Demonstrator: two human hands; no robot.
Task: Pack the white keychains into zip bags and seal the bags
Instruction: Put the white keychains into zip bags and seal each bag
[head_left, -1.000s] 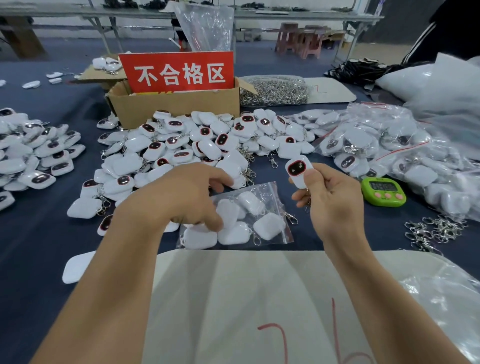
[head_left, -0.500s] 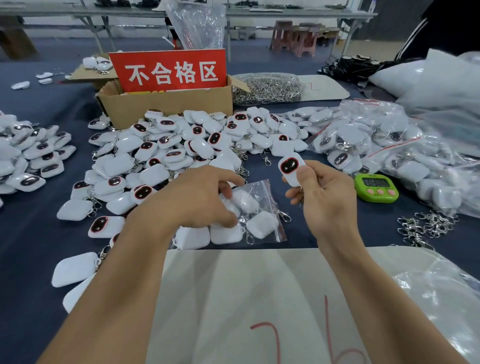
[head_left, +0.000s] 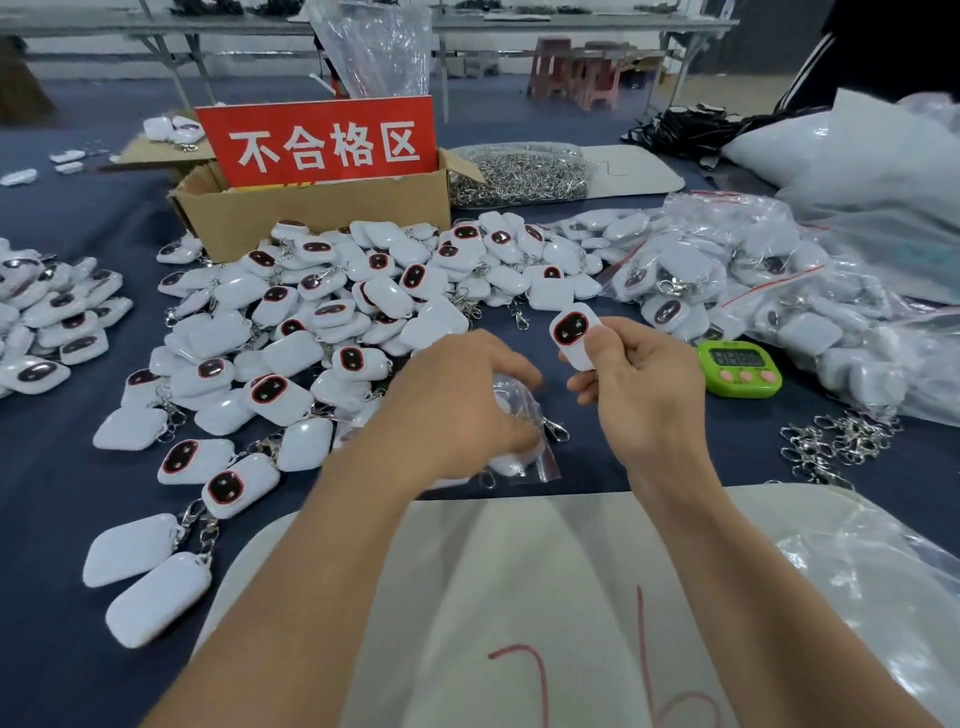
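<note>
Head view, centre of the frame: the right hand (head_left: 644, 395) holds one white keychain (head_left: 574, 335) upright, dark face toward the camera, its grip a pinch with the thumb on the lower front and the fingers curled behind. Just left of it and lower, the left hand (head_left: 457, 410) lies knuckles-up over a clear zip bag (head_left: 524, 457) on the blue counter (head_left: 52, 467). Its fingers curl down onto the bag's upper part, and the grip looks like a pinch on the plastic, though blur hides the fingertips. White pieces already show inside the bag, and a metal clasp shows at its right edge. To do this step well, I judge, the left hand should hold the mouth wide and raise it toward the right. The keychain should go in narrow end first, with chain and clasp following fully inside so nothing fouls the zip track. Loose keychains (head_left: 332, 312) heap across the upper left and middle; filled bags (head_left: 727, 270) lie at upper right.
</note>
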